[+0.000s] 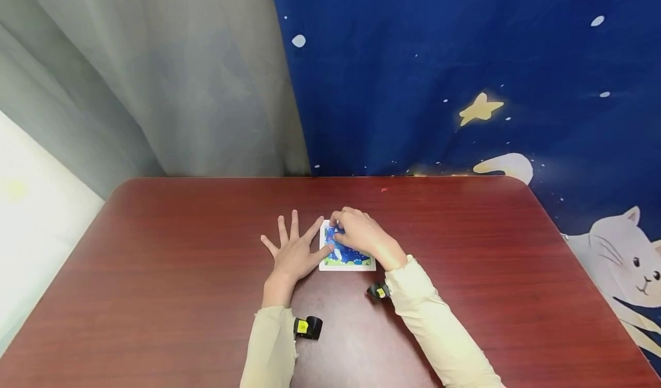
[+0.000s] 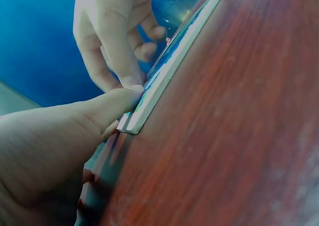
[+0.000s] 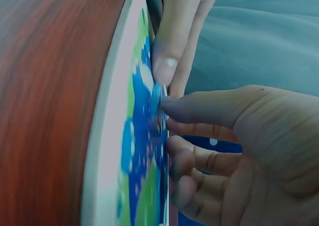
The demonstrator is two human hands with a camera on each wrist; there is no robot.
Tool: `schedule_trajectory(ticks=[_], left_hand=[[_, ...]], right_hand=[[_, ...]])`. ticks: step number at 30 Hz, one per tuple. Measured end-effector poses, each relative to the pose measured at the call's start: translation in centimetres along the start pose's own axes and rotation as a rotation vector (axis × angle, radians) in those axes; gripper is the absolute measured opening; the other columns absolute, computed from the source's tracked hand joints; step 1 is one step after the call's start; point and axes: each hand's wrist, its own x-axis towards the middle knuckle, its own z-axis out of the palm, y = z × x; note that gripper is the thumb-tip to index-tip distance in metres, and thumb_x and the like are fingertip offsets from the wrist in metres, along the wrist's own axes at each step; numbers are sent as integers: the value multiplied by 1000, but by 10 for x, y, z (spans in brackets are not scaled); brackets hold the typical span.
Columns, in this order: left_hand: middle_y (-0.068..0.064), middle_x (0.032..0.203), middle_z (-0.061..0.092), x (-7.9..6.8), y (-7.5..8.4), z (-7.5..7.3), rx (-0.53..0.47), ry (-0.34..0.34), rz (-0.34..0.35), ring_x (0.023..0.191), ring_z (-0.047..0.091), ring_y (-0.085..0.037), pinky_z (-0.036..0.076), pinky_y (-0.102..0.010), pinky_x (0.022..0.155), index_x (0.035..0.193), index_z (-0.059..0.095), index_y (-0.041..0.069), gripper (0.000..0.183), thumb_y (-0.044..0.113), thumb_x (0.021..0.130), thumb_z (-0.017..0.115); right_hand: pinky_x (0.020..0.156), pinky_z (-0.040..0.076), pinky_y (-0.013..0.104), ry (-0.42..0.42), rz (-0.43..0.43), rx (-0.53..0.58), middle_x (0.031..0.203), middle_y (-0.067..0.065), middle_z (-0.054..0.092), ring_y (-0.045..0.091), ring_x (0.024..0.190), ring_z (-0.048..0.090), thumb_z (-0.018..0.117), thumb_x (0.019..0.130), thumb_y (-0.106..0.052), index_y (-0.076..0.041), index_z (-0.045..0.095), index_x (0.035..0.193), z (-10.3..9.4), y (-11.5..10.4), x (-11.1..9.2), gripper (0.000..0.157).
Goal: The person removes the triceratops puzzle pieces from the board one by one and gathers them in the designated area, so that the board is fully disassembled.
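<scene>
A small white-framed picture puzzle (image 1: 347, 266), printed in blue and green, lies flat on the table. My left hand (image 1: 294, 257) rests at its left side, fingers spread straight. The left thumb (image 2: 117, 101) presses on the puzzle's edge, and the forefinger reaches its far left corner. Over the puzzle, my right hand (image 1: 364, 236) bends down with curled fingers. In the right wrist view its thumb and forefinger pinch a small blue puzzle piece (image 3: 155, 99), which stands tilted up from the picture close to the left thumb. The right hand hides the puzzle's upper right part.
The reddish-brown wooden table (image 1: 155, 273) extends around both hands. A grey curtain (image 1: 206, 78) and a blue curtain (image 1: 413, 78) with stars and a cat hang behind its far edge. Black wrist cameras (image 1: 312, 327) sit beside both cream sleeves.
</scene>
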Motion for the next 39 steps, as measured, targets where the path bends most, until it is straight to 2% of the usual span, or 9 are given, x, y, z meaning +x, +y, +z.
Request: schedule_trajectory(ticks=[7, 15, 18, 25, 30, 39], left_hand=[[-16, 154, -1, -2, 2, -2, -5, -13, -2, 136, -13, -42, -13, -73, 91, 145, 32, 33, 72, 62, 82, 54], [-17, 154, 1, -4, -1, -1, -14, 21, -8, 137, -12, -42, -14, -72, 91, 144, 35, 32, 72, 59, 82, 58], [-17, 154, 1, -3, -1, -1, -17, 15, -8, 136, -12, -42, -14, -72, 91, 145, 34, 32, 72, 59, 82, 58], [-16, 154, 2, -1, -1, -1, -22, 20, -6, 137, -11, -41, -13, -72, 91, 144, 36, 32, 71, 59, 82, 58], [-16, 154, 2, 2, 0, -3, -32, 13, -7, 137, -12, -41, -14, -72, 91, 144, 36, 33, 72, 60, 81, 58], [-16, 154, 1, 3, 2, -4, -43, -3, 1, 136, -13, -41, -15, -72, 91, 144, 36, 31, 71, 56, 82, 59]], right_hand=[[75, 48, 39, -10, 49, 1, 92, 2, 55, 18, 81, 54, 71, 81, -15, -11, 65, 104, 1, -7, 2, 24], [70, 50, 41, 26, 76, -40, 91, 0, 58, 21, 81, 58, 75, 78, -20, -16, 69, 102, 0, -10, 3, 25], [73, 49, 40, 8, 89, -8, 91, 1, 59, 19, 82, 57, 76, 78, -20, -15, 68, 103, 0, -8, 5, 27], [77, 46, 37, -21, 55, 75, 89, 3, 59, 17, 81, 54, 75, 79, -17, -11, 65, 101, -1, -2, 8, 25], [80, 44, 38, -18, 74, 89, 89, 2, 59, 17, 84, 53, 75, 79, -17, -12, 65, 100, -3, -1, 9, 24], [72, 47, 35, 13, 85, 78, 88, 2, 57, 17, 79, 55, 73, 79, -13, -10, 69, 101, -1, -4, 7, 23]])
